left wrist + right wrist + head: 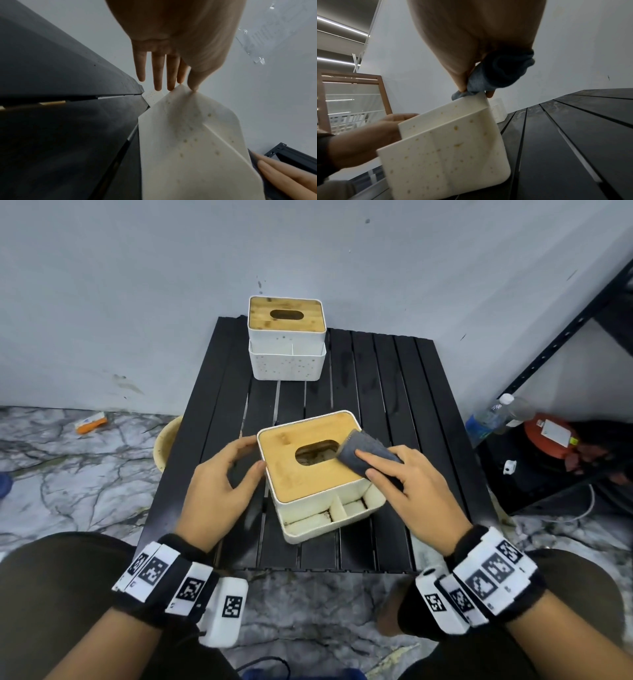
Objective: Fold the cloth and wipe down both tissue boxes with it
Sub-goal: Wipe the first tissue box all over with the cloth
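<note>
— Now, how is the near tissue box (pixel 310 470) being steadied on the table (pixel 404 392)?

— By the left hand (pixel 219 491), fingers straight against its left side, thumb at the corner.

— And the cloth (pixel 364 455)?

— Folded, gripped by the right hand (pixel 416 491) and pressed on the wooden lid beside the slot. Firm, overlapping strokes are advised, with the box kept braced. The far tissue box (pixel 287 337) is probably still to be wiped.

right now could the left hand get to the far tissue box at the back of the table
Probably yes. The left hand only steadies the near tissue box, holding nothing, and bare table slats lie between it and the far tissue box.
</note>
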